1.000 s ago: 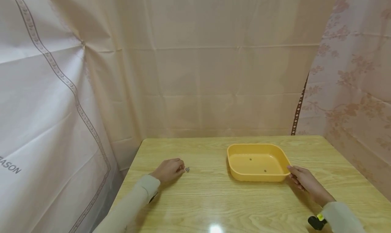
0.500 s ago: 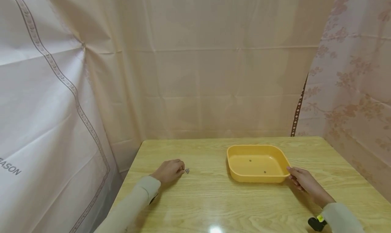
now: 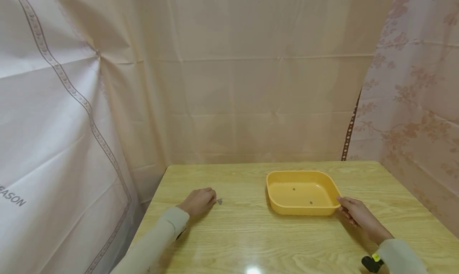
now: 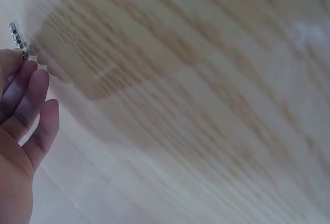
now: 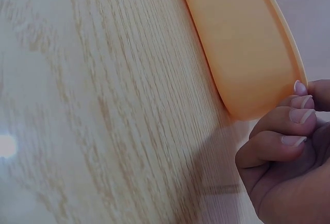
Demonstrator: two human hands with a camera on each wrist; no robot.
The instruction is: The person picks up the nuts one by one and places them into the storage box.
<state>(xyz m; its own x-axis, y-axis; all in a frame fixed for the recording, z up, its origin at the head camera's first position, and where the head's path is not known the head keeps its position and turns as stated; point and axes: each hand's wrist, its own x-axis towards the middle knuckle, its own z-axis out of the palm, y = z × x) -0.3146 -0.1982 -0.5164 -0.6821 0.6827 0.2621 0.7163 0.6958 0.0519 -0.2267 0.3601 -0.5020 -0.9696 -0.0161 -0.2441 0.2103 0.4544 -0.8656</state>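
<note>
In the head view, my left hand is low over the table beside a small cluster of metal nuts. Its thumb and index finger pinch one nut at the edge of the cluster, seen in the left wrist view. The other fingers are loosely bent. A shallow yellow tray sits to the right, with two small nuts lying apart on its floor. My right hand grips the near right corner of the tray's rim, thumb on top and fingers curled below.
The light wood-grain table carries everything. Beige curtains hang behind it, and patterned cloth hangs at the right. A black wrist device with a yellow mark is under the right sleeve.
The head view has shifted very slightly. My left fingertips have drawn a little closer together beside the cluster; the right hand and tray have stayed put.
</note>
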